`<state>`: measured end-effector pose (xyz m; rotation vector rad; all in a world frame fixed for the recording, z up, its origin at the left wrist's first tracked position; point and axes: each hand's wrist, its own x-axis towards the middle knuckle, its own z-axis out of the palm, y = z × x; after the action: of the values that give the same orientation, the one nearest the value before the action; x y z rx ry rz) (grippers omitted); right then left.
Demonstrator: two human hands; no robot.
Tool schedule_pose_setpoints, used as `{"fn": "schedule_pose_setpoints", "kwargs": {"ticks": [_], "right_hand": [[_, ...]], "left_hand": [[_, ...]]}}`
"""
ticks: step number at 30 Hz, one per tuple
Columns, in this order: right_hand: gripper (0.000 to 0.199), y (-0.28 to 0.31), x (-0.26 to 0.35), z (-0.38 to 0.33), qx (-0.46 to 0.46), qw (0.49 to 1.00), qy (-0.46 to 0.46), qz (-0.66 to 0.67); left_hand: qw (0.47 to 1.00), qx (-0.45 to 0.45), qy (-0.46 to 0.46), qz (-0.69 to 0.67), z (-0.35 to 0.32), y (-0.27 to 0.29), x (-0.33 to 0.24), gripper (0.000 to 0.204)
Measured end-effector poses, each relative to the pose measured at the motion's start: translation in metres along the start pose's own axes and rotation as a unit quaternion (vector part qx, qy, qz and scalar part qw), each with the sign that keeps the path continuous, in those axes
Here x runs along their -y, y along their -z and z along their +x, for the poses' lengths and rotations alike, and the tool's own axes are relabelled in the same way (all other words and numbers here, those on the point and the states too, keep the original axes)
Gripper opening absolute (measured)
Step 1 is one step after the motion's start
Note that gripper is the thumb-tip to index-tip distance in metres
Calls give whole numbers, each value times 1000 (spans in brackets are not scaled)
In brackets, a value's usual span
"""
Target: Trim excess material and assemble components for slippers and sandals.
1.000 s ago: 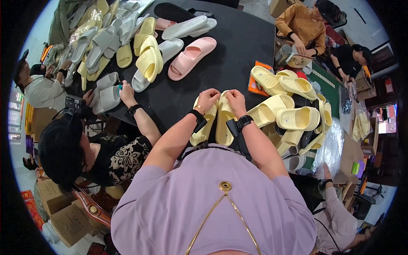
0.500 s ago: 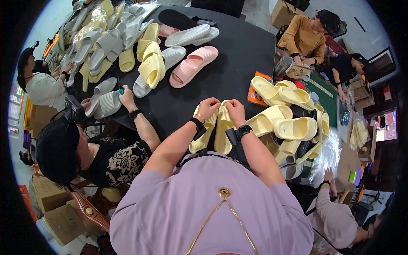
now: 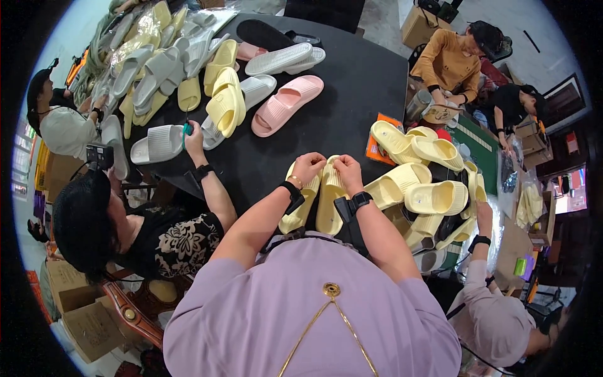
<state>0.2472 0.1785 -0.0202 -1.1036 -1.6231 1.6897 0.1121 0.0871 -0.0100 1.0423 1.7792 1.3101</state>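
left hand: fingers pinched shut on yellow slipper
right hand: fingers clamped on 2nd yellow slipper, touching the 1st
counter: black, under both

A round black table carries slide sandals (yellow, grey, one pink) in heaps.

The left hand and right hand are covering the far ends of the pale yellow slippers, so whatever the fingertips are pinching there is staying hidden. The slippers' near ends are disappearing behind the lilac shirt. At the far left, the heap of grey and yellow slippers is bending into the dark rim. The small green thing in a co-worker's hand is too small to tell.
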Motion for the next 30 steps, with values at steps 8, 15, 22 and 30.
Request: {"fn": "schedule_pose_setpoints", "kwargs": {"ticks": [8,15,22,30], "right_hand": [[7,1,-1,-3,35,999,-3,-22],[7,2,7,-3,33,999,-13,-21],[10,-5,6,6,64,997,9,-29],[11,10,-4,0,78,995,-11,-62]], "left_hand": [[1000,3,5,9,-5,-1,0,15],[1000,4,-5,14,1,-3,1,15],[999,-13,-26,15,4,5,8,14],[997,-8,-72,20,0,-11,17,17]]}}
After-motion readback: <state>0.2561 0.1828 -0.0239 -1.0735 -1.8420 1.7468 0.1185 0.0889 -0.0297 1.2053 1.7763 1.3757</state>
